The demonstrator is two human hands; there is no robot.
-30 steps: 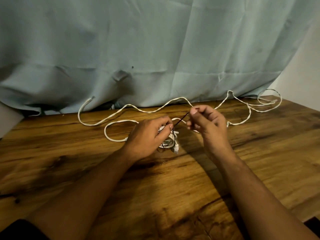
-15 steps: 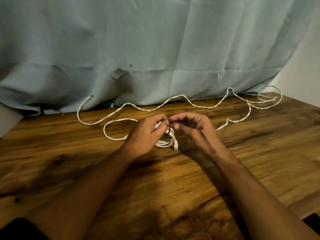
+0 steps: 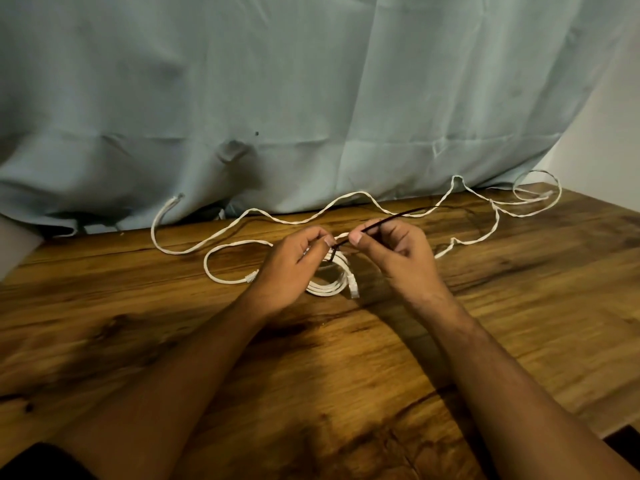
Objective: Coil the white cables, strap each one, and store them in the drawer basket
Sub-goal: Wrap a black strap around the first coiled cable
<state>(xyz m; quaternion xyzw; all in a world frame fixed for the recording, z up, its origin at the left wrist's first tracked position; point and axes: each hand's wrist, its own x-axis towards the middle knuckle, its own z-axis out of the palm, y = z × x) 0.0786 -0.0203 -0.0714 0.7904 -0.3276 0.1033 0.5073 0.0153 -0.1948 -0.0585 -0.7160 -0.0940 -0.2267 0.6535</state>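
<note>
A coiled white cable (image 3: 330, 287) lies on the wooden table (image 3: 346, 358) under my hands, its plug end sticking out at the right. My left hand (image 3: 294, 265) grips the top of the coil where a thin black strap (image 3: 388, 218) loops round it. My right hand (image 3: 391, 249) pinches that strap between thumb and forefinger, and the strap's free end runs up to the right. A second white cable (image 3: 363, 195) lies loose and uncoiled along the back of the table. No drawer basket is in view.
A pale blue-green cloth (image 3: 277, 98) hangs behind the table and reaches its back edge. The loose cable ends in small loops (image 3: 536, 192) at the far right corner. The table's right edge (image 3: 620, 420) drops off at the lower right.
My right hand has drawn the black strap out up and to the right from the coil. My left hand has stayed on the coil.
</note>
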